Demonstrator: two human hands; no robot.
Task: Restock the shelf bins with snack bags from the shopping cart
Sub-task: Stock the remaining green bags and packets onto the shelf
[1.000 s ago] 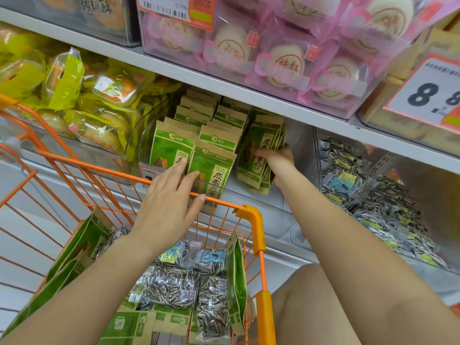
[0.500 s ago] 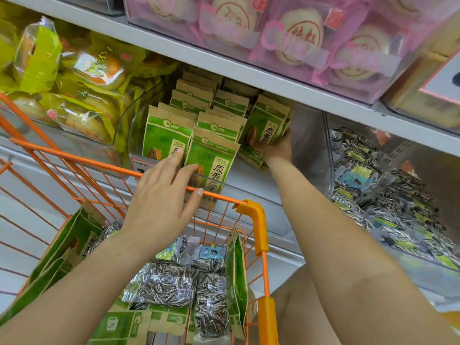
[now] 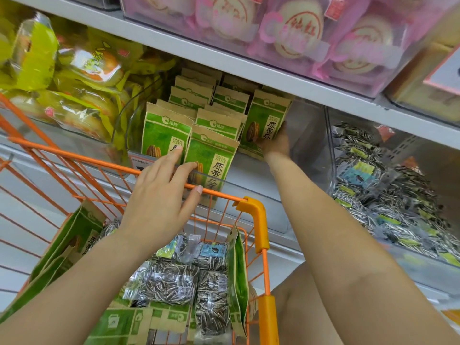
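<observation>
Green-and-kraft snack bags stand in rows in a clear shelf bin (image 3: pixel 251 176). My right hand (image 3: pixel 276 143) reaches into the bin's right side and grips the lower edge of the rightmost green bag (image 3: pixel 267 120), which stands nearly upright. My left hand (image 3: pixel 159 197) hovers over the orange cart's rim (image 3: pixel 82 155), its straight fingers touching the two front green bags (image 3: pixel 211 155). The shopping cart below holds more green bags (image 3: pixel 74 235) and striped seed packets (image 3: pixel 169 282).
A bin of yellow-wrapped pastries (image 3: pixel 82 78) sits to the left. To the right, a clear bin (image 3: pixel 388 195) holds striped seed packets. Pink-wrapped cakes (image 3: pixel 298 28) fill the shelf above. The cart's yellow corner (image 3: pixel 256 215) is close to the shelf front.
My right hand has slid lower on the rightmost green bag and set it more upright. My left hand stays on the front bags. The view has moved closer.
</observation>
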